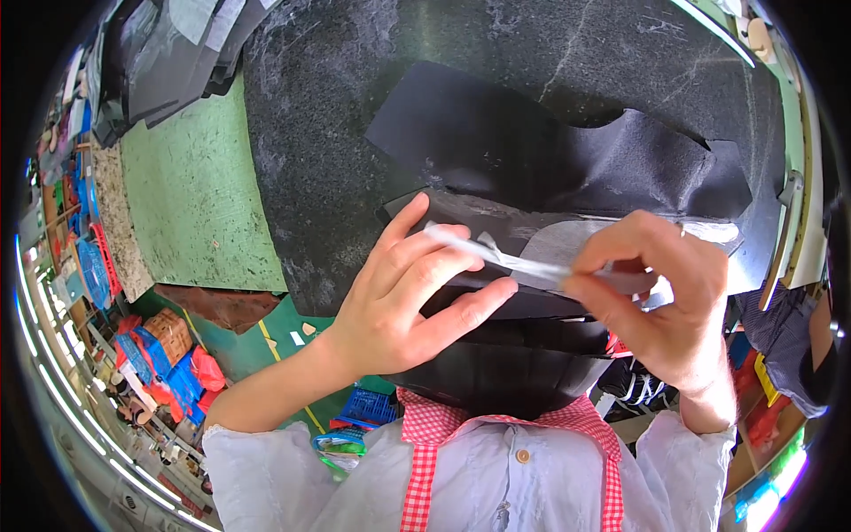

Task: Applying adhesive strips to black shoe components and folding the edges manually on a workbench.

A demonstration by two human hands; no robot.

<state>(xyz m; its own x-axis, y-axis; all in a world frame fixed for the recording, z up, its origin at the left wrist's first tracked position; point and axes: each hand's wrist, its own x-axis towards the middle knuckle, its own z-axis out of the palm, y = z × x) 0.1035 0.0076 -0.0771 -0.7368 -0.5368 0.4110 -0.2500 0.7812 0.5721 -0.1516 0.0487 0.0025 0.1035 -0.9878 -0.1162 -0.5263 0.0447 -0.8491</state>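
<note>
A thin white strip (519, 262) stretches between my two hands, above black sheet material. The strip's right end is pinched between the thumb and fingers of my right hand (669, 297). My left hand (399, 297) lies palm down with its fingers spread over the near part of the black material, and the strip's other end runs along its fingertips. Beyond the hands lies a black leather-like piece (496, 133) with a curved, creased edge on the right. Between the hands a grey rounded patch (558, 239) shows on the dark layer; my right hand partly covers the pieces below it.
The pieces rest on a dark, scuffed worktop (310, 177). A pale green board (186, 195) adjoins it on the left, with stacked dark sheets (168, 62) behind. A metal handle (784, 222) stands at the right edge. A blue basket (368, 406) is below.
</note>
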